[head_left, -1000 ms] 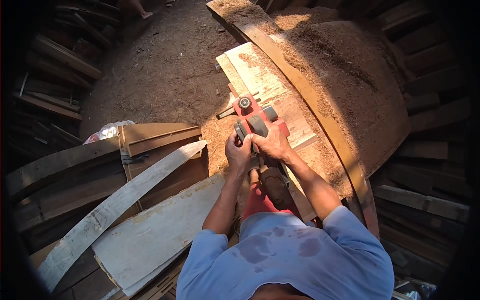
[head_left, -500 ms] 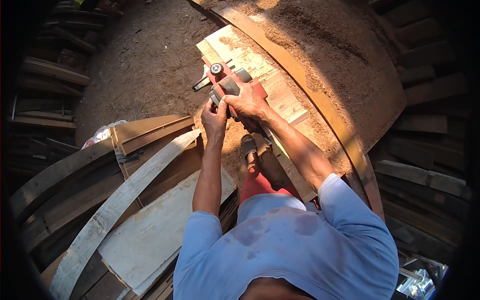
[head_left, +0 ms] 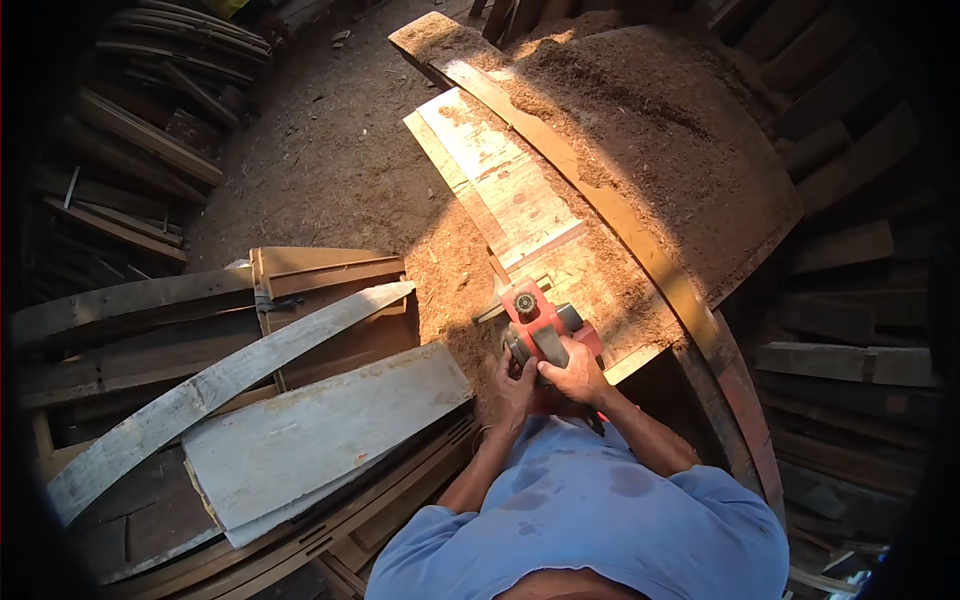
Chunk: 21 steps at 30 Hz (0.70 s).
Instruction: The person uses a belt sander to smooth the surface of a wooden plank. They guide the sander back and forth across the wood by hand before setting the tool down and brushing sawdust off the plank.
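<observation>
A red electric hand planer [head_left: 538, 318] with a black front knob sits at the near end of a pale wooden board [head_left: 530, 195], close to my body. Around its grey handle my right hand [head_left: 578, 373] is closed. My left hand [head_left: 514, 384] presses against the planer's left side with bent fingers, its thumb near the right hand; some of the fingers are hidden. A metal guide [head_left: 493, 312] sticks out to the left of the planer. Fine shavings lie on parts of the board.
Along the board's right side runs a long curved plank [head_left: 600, 210], with a broad shavings-covered panel [head_left: 690, 150] beyond it. A curved grey plank [head_left: 240, 370] and a whitish board [head_left: 330, 430] lie at left. Stacked timber [head_left: 150, 140] stands at far left.
Both hands have drawn the planer back along the board toward my body, from its far part to its near end. More of the board's upper face shows. The head view has shifted.
</observation>
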Each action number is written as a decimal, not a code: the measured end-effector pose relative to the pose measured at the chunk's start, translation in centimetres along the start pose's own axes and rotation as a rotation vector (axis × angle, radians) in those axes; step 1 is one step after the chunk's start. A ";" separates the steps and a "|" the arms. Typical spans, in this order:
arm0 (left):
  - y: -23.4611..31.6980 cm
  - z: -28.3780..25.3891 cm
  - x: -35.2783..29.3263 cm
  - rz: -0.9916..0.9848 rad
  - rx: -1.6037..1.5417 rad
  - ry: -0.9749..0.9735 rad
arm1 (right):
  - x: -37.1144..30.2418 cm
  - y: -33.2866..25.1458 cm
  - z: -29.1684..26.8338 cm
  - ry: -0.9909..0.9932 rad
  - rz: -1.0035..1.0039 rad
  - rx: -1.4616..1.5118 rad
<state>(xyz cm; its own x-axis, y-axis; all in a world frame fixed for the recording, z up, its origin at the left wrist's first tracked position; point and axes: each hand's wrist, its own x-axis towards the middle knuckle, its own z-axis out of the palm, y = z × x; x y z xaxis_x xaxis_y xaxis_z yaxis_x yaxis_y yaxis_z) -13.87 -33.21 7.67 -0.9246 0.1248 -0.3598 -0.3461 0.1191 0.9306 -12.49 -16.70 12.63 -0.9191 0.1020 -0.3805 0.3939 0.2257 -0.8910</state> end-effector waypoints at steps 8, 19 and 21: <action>1.1 -1.9 6.5 -0.034 0.000 0.013 | 5.9 -4.3 0.4 0.027 -0.018 0.095; 10.4 -6.7 29.0 0.196 0.032 0.120 | 29.4 -12.6 2.7 0.007 -0.143 0.019; 10.8 -8.3 33.0 0.237 0.036 0.137 | 33.2 -14.8 3.4 -0.002 -0.190 -0.009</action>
<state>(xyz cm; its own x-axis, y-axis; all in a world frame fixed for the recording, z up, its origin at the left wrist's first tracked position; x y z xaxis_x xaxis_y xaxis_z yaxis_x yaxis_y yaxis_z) -49.48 -36.00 6.39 -0.9929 0.0191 -0.1172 -0.1135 0.1374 0.9840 -48.85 -19.92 12.30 -0.9770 0.0552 -0.2060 0.2133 0.2491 -0.9447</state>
